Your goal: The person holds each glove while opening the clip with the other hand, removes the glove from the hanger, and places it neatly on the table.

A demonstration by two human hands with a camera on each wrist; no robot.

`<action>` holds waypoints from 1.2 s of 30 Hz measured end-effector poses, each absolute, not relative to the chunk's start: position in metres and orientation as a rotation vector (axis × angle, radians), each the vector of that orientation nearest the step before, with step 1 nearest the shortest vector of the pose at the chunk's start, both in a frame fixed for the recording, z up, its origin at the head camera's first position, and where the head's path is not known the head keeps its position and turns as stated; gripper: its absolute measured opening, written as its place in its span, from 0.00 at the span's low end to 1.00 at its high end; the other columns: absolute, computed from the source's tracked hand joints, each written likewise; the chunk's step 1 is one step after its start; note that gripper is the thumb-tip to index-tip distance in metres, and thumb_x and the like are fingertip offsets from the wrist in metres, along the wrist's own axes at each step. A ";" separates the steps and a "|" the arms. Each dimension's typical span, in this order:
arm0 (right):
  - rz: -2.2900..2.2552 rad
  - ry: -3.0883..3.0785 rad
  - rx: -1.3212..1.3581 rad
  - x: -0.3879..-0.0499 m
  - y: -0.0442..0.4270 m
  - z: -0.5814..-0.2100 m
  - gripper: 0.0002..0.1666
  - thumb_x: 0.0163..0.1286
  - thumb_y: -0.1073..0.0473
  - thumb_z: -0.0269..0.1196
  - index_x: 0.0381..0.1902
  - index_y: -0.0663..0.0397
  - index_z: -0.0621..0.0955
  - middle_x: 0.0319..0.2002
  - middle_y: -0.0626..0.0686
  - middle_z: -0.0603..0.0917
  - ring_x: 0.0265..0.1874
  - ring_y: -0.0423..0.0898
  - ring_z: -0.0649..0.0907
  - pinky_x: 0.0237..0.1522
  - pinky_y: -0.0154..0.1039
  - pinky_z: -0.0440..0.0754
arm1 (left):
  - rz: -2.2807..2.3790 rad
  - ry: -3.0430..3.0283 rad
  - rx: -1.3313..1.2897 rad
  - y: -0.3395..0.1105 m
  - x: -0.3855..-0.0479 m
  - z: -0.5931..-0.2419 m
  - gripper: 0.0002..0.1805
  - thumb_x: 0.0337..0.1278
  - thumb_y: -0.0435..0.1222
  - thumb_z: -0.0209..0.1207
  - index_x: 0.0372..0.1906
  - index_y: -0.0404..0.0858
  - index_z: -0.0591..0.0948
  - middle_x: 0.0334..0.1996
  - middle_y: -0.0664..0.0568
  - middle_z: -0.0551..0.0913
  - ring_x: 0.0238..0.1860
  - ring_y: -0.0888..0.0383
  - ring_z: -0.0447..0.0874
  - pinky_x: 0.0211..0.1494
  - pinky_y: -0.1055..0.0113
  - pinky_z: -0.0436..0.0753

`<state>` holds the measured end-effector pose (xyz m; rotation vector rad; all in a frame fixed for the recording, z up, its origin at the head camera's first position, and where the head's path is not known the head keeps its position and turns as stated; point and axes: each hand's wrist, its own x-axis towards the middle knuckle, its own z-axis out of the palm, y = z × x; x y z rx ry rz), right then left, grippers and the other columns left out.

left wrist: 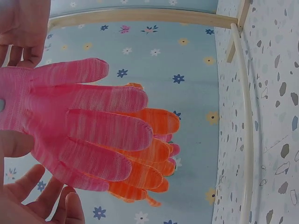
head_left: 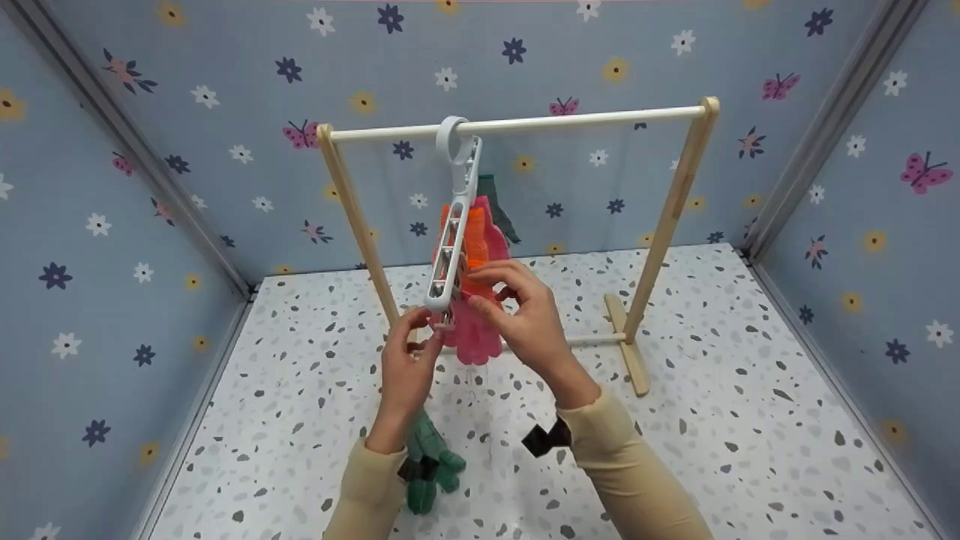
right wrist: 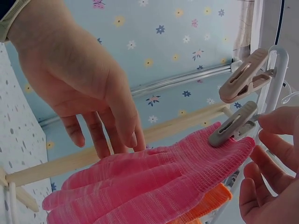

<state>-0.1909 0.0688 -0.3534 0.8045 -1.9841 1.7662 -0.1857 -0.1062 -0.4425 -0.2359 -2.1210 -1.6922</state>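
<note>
A pink knit glove [left wrist: 84,112] hangs fingers-down from a clip [right wrist: 233,123] on a white folding hanger [head_left: 450,247]. Behind it hangs an orange glove [head_left: 475,232], with more pink visible farther back. My left hand [head_left: 406,371] is beside the hanger's near end, fingers loosely bent; in the right wrist view those fingers are spread and pinch nothing. Across from it, my right hand [head_left: 529,319] has thumb and fingers apart. Its thumb [right wrist: 278,120] lies close to the clip; whether they touch is unclear. A second clip [right wrist: 245,77] sits above in the right wrist view.
A white rod [head_left: 585,121] on a wooden rack [head_left: 667,225] carries the hanger's ring. Something dark green [head_left: 495,206] hangs toward the back. A green glove [head_left: 431,465] lies on the speckled floor [head_left: 300,450], partly behind the left forearm. Flower-patterned walls [head_left: 555,45] surround the floor.
</note>
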 end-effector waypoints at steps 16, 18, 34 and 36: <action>1.740 -2.022 0.772 -0.213 0.071 -0.383 0.14 0.65 0.68 0.68 0.49 0.62 0.84 0.51 0.57 0.80 0.44 0.54 0.78 0.39 0.38 0.76 | -1.709 -2.173 -0.364 -0.100 -0.183 -0.445 0.13 0.67 0.30 0.60 0.54 0.32 0.81 0.46 0.43 0.83 0.48 0.50 0.79 0.49 0.49 0.74; 1.750 -2.010 0.774 -0.214 0.072 -0.384 0.13 0.65 0.67 0.68 0.48 0.60 0.85 0.52 0.55 0.80 0.44 0.52 0.78 0.40 0.37 0.76 | -1.716 -2.182 -0.383 -0.100 -0.183 -0.446 0.13 0.67 0.30 0.60 0.53 0.32 0.81 0.45 0.43 0.83 0.48 0.50 0.79 0.49 0.49 0.74; 1.981 -1.927 0.738 -0.193 0.068 -0.360 0.14 0.62 0.79 0.61 0.47 0.76 0.81 0.51 0.65 0.77 0.46 0.54 0.82 0.51 0.43 0.82 | -1.769 -2.230 -0.439 -0.094 -0.178 -0.449 0.10 0.68 0.30 0.59 0.50 0.32 0.83 0.38 0.47 0.84 0.40 0.54 0.77 0.47 0.57 0.75; 1.974 -1.934 0.726 -0.192 0.067 -0.360 0.13 0.63 0.78 0.62 0.46 0.75 0.81 0.50 0.64 0.77 0.45 0.51 0.82 0.51 0.43 0.82 | -1.780 -2.236 -0.436 -0.094 -0.178 -0.449 0.10 0.68 0.31 0.59 0.50 0.32 0.83 0.38 0.48 0.84 0.39 0.53 0.77 0.46 0.57 0.75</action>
